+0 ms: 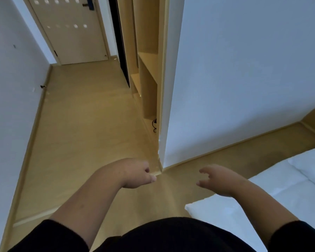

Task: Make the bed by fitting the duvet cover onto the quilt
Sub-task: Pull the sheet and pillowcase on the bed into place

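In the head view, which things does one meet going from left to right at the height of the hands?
Left wall → floor → left hand → right hand → bed.

We see from one wide-angle camera worn on the head, tilted steeply down and forward. Both bare forearms reach out close below us. Farther off lie the wooden floor (84, 135) and a distant door (69, 30).

Dim, even indoor light, soft shadows, mild blur overall, wide-angle bending at the edges.
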Demonstrator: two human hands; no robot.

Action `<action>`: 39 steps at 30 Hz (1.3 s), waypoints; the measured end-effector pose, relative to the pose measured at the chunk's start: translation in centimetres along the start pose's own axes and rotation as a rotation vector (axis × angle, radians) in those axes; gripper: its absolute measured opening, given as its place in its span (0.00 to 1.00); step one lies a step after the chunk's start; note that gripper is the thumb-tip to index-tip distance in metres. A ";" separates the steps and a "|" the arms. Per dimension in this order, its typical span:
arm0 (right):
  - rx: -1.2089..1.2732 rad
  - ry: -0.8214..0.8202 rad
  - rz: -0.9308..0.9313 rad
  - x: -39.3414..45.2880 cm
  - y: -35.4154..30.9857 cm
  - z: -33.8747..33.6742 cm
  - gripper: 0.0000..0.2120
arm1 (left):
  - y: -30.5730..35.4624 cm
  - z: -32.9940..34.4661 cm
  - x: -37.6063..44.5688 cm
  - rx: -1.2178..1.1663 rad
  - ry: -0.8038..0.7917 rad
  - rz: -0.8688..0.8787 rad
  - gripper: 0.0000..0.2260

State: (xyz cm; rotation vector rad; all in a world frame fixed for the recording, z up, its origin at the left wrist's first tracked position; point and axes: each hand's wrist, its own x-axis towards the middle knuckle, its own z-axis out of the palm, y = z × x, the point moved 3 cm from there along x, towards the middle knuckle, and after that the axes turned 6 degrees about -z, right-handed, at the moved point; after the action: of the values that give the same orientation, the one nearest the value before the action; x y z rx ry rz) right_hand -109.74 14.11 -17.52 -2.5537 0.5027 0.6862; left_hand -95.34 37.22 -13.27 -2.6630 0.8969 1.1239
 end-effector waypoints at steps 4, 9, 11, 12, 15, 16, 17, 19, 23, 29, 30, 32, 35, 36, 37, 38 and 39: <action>0.025 0.023 0.024 3.3 2.8 -2.7 0.35 | 3.2 -3.5 5.4 0.007 -0.058 0.077 0.25; 0.113 0.055 0.114 7.2 7.6 -5.0 0.38 | 8.3 -8.3 13.2 0.119 -0.101 0.215 0.25; 0.159 0.070 0.160 8.7 9.7 -6.1 0.38 | 10.9 -10.9 16.3 0.184 -0.106 0.279 0.25; 0.186 0.079 0.189 9.5 10.8 -6.8 0.38 | 12.4 -12.3 17.8 0.232 -0.102 0.310 0.25; 0.263 0.149 0.292 11.5 13.8 -9.3 0.38 | 17.4 -16.7 22.6 0.395 -0.081 0.419 0.25; 0.288 0.183 0.325 12.0 14.8 -10.3 0.38 | 19.5 -18.0 24.1 0.438 -0.076 0.456 0.25; 0.313 0.216 0.363 12.3 15.8 -11.2 0.38 | 21.6 -19.1 25.3 0.479 -0.070 0.497 0.25; 0.360 0.269 0.440 12.6 17.8 -12.5 0.38 | 26.1 -20.7 27.3 0.543 -0.058 0.576 0.25; 0.468 0.293 0.561 11.6 22.8 -13.3 0.39 | 34.6 -21.4 30.8 0.626 -0.128 0.696 0.25; 0.592 0.294 0.701 10.3 36.0 -14.5 0.38 | 47.9 -20.7 36.7 0.713 -0.288 0.759 0.25; 0.606 0.294 0.712 10.2 38.5 -15.1 0.38 | 50.3 -20.8 37.9 0.729 -0.294 0.755 0.24; 0.631 0.300 0.724 10.1 44.0 -16.7 0.35 | 55.4 -21.2 40.4 0.736 -0.283 0.734 0.23; 0.627 0.288 0.752 8.9 51.3 -20.0 0.36 | 62.8 -22.9 42.8 0.717 -0.245 0.701 0.23; 0.617 0.291 0.750 8.3 53.6 -21.3 0.36 | 65.2 -23.5 43.2 0.704 -0.237 0.704 0.23; 0.606 0.298 0.748 7.8 55.8 -22.6 0.36 | 67.6 -24.1 43.6 0.688 -0.230 0.715 0.24; 0.597 0.305 0.753 7.3 57.9 -23.9 0.36 | 69.8 -24.7 44.0 0.673 -0.225 0.724 0.25; 0.590 0.309 0.764 6.9 59.9 -25.1 0.35 | 71.8 -25.3 44.4 0.661 -0.217 0.729 0.27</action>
State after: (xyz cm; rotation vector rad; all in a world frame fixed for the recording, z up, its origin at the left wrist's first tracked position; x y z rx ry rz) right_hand -121.49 -50.08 -21.00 -1.8646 1.5650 0.2878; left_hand -95.75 -50.83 -17.04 -1.6762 1.8638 0.9416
